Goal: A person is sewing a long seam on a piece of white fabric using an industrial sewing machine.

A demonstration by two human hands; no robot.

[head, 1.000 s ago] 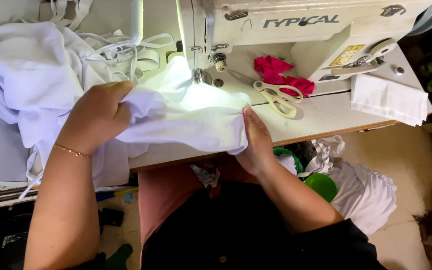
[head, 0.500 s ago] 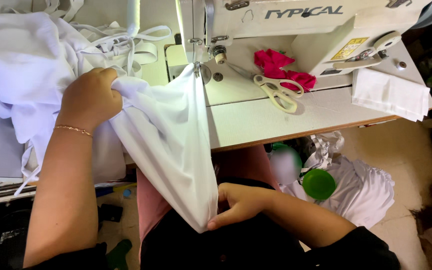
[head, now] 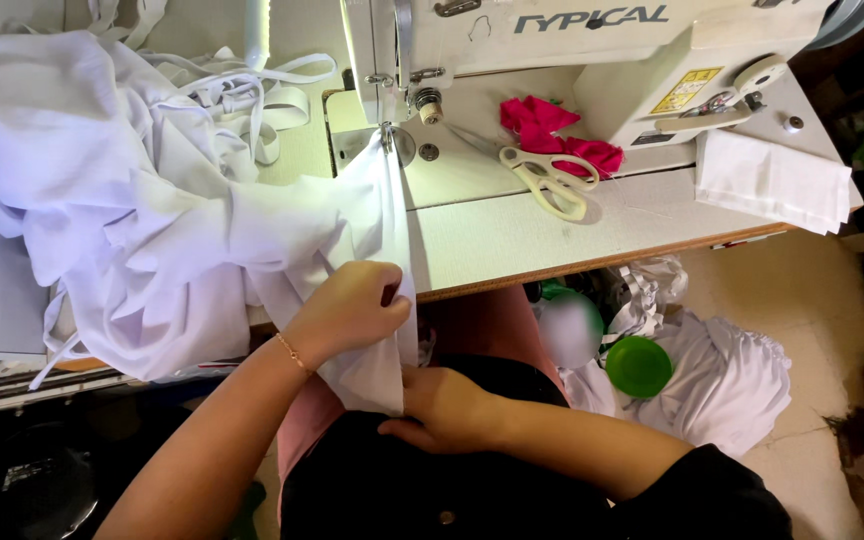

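scissors (head: 552,180) and pink scrap (head: 552,135) lie on the table (head: 552,235) beside the sewing machine (head: 552,45) — white cloth (head: 182,240), creased, hangs off table edge. left hand (head: 347,310) & right hand (head: 442,410) — grip closed, pinching its hem.

Pale cream laminate tabletop (head: 552,235) with a wooden front edge, brightly lit near the cream industrial sewing machine (head: 572,40) that stands on it. Beige tiled floor (head: 752,280) at right, bearing a heap of white cloth (head: 732,380) and a round green plastic lid (head: 639,365). Dark shadowed space under the tabletop at left.
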